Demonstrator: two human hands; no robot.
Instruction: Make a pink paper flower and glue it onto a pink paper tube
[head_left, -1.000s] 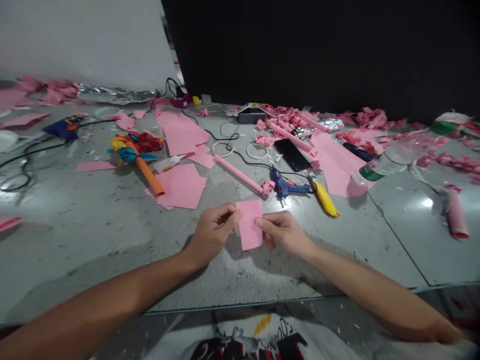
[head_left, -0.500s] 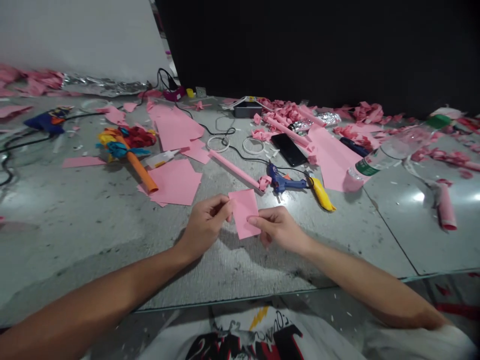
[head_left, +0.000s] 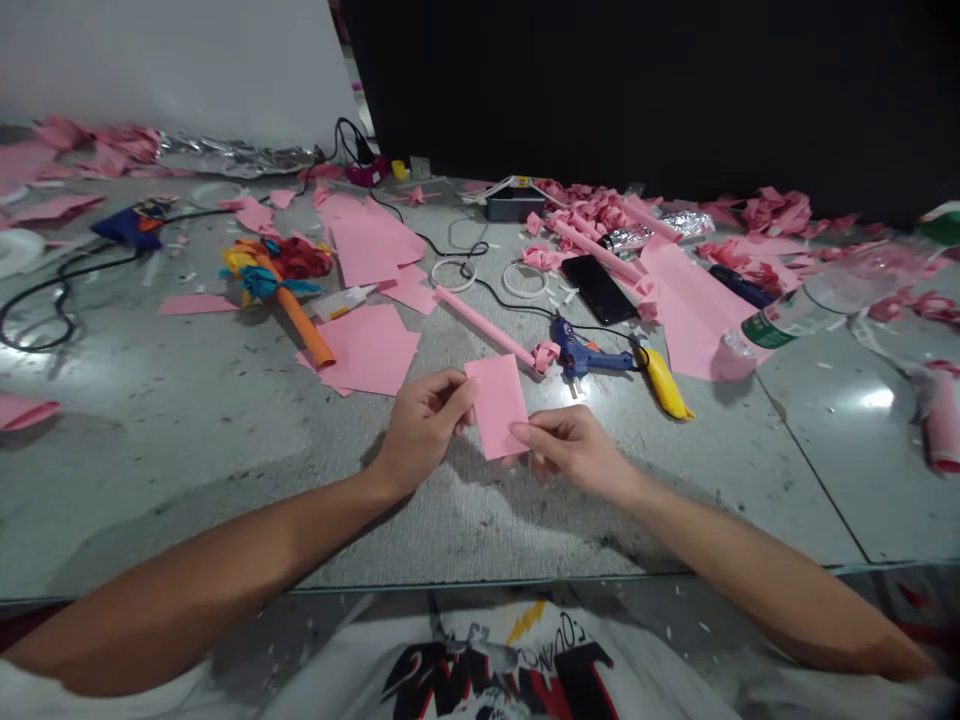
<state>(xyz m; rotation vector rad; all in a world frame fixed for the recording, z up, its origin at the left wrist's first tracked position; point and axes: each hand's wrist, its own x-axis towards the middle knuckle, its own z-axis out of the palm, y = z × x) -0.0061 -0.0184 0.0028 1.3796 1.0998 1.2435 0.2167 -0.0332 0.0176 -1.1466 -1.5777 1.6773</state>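
Between my two hands is a small rectangular piece of pink paper [head_left: 497,405], held above the grey table. My left hand [head_left: 429,420] pinches its upper left edge between thumb and fingers. At the lower right corner, my right hand [head_left: 574,447] grips the paper with the thumb on top; some of its fingers are hidden behind. Just beyond the paper lies a rolled pink paper stick [head_left: 491,328] with a curled paper end. A blue glue gun [head_left: 589,352] rests to the right of it, beside a yellow banana-shaped object [head_left: 665,385].
Pink paper sheets [head_left: 367,350] and an orange paper tube [head_left: 304,325] with coloured petals lie to the left. Rearward are white rings [head_left: 452,275], a black phone [head_left: 598,290] and crumpled pink paper [head_left: 592,208]. A plastic bottle [head_left: 780,325] lies on the right. Black cables cross the table.
The camera view has turned slightly left, so the table's things appear further right. Both hands still hold the paper, the right one now closer to its lower right corner.
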